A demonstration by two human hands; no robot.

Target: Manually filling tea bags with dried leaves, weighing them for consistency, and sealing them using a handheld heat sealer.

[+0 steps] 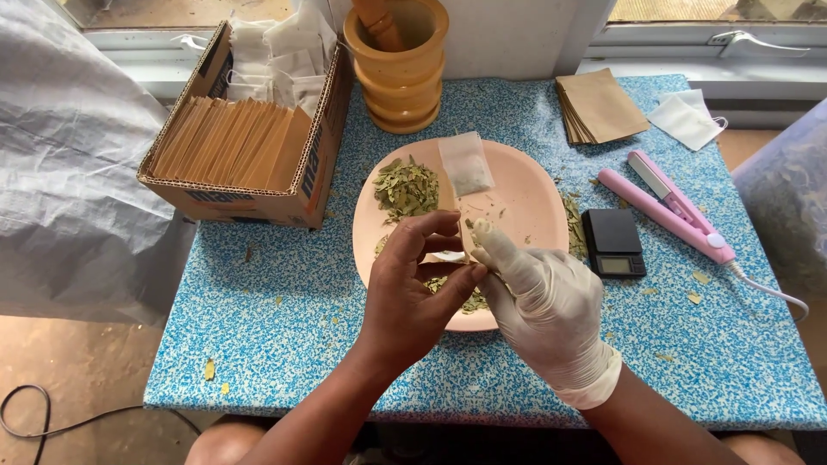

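We observe the bare left hand (412, 288) and the gloved right hand (541, 301) meeting over the pink plate (525, 194). Both pinch a small white sachet (448, 256) between fingertips, each grip pressed on it. Dried leaves (405, 188) and a filled clear bag (466, 163) lie on the plate; a black scale (612, 242) sits on the surface beside it.

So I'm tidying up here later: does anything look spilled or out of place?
Yes. Dried leaf bits lie scattered on the blue speckled table, off the pink plate, some beside the small black scale. Only the right hand is gloved; the left hand is bare.
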